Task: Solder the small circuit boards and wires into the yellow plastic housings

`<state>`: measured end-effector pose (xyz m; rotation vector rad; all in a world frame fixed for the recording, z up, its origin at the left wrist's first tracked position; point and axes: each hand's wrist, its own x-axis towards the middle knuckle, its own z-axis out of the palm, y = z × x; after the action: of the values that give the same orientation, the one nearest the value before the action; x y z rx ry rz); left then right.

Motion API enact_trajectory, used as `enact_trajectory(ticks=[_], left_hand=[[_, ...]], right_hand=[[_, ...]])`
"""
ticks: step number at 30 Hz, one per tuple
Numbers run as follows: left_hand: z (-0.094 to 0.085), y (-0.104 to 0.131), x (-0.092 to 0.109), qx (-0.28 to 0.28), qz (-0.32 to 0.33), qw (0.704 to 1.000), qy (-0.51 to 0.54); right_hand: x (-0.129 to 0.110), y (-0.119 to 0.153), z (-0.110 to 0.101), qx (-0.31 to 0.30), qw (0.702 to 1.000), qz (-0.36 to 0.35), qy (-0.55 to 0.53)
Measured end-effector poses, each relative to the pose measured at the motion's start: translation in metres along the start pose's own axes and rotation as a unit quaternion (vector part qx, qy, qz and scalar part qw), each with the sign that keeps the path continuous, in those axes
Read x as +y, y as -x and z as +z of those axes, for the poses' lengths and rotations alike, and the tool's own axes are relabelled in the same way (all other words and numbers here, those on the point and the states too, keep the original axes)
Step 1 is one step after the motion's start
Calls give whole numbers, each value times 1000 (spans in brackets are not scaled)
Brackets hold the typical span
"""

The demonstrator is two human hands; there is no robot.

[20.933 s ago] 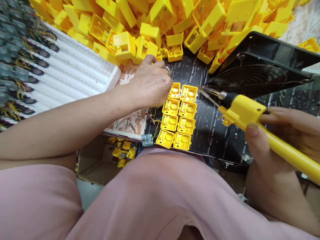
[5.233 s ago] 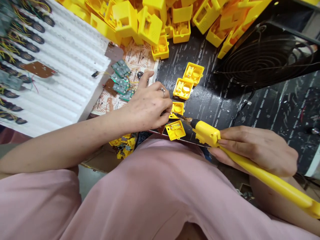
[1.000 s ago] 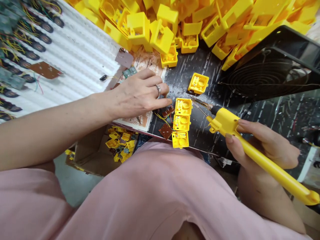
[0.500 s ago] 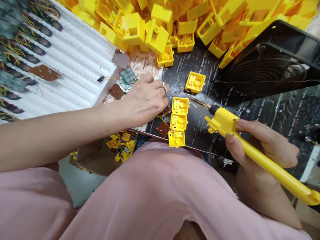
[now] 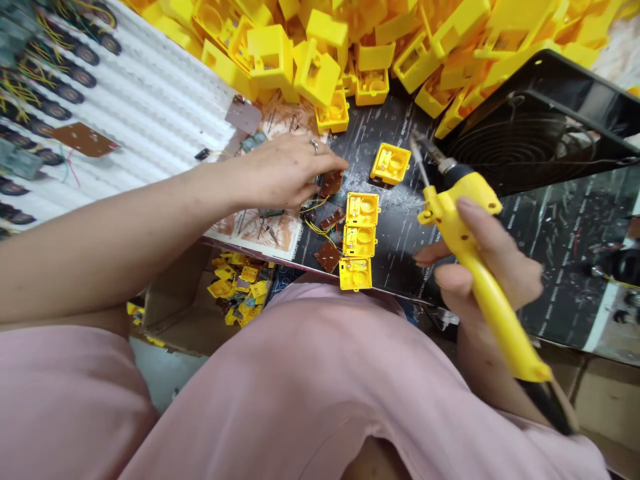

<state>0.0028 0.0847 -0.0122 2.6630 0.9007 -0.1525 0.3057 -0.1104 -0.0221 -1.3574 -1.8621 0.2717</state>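
My right hand (image 5: pixel 495 260) is wrapped round a yellow soldering iron (image 5: pixel 470 267), whose metal tip and thin solder guide point up and away. My left hand (image 5: pixel 290 170), with a ring on one finger, holds a small brown circuit board (image 5: pixel 331 183) between finger and thumb, partly hidden by the hand. Thin wires run below it to another brown board (image 5: pixel 333 220). A third brown board (image 5: pixel 328 257) lies beside a column of three open yellow cases (image 5: pixel 361 241). One more yellow case (image 5: pixel 391 164) sits apart, left of the iron's tip.
Yellow cases (image 5: pixel 270 57) are heaped along the back. A black fan (image 5: pixel 530 127) stands at the right. On the left, a white ridged tray (image 5: pixel 165 100) bears rows of wired round parts. Below the table edge is a cardboard box (image 5: pixel 175 300) of yellow pieces.
The soldering iron has swung upward and away from the column of cases, its tip now near the fan. My left hand has shifted slightly, and a brown board now shows under its fingers.
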Motion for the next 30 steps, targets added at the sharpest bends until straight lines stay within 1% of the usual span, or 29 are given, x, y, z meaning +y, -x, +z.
enact_trajectory(ticks=[2,5,7,10,13,16,19,22,26,28,30], left_hand=[[3,-2,-1,1,-6,1000,0],[1,5,0,49,-13,998,42],[-4,12,0,70,-23,994,75],[-9,22,3,80,-35,990,111],[-6,29,9,102,-31,982,153],[4,32,15,147,-40,962,225],[12,29,17,175,-70,927,324],[15,22,17,163,-112,896,397],[14,11,20,107,-145,868,462],[12,7,23,80,-167,859,478],[11,5,26,68,-175,863,470]], right_hand=[[-10,-14,8,12,999,-31,-6],[-20,-30,19,12,998,-68,5],[-23,-37,26,7,996,-83,3],[-24,-42,43,12,996,-82,-10],[-23,-45,62,18,996,-84,-16],[-23,-47,75,12,996,-86,6],[-25,-47,80,21,995,-89,41],[-26,-47,84,31,991,-112,61],[-23,-51,94,13,979,-174,102],[-21,-53,99,0,973,-196,120],[-20,-55,101,-5,974,-199,112]])
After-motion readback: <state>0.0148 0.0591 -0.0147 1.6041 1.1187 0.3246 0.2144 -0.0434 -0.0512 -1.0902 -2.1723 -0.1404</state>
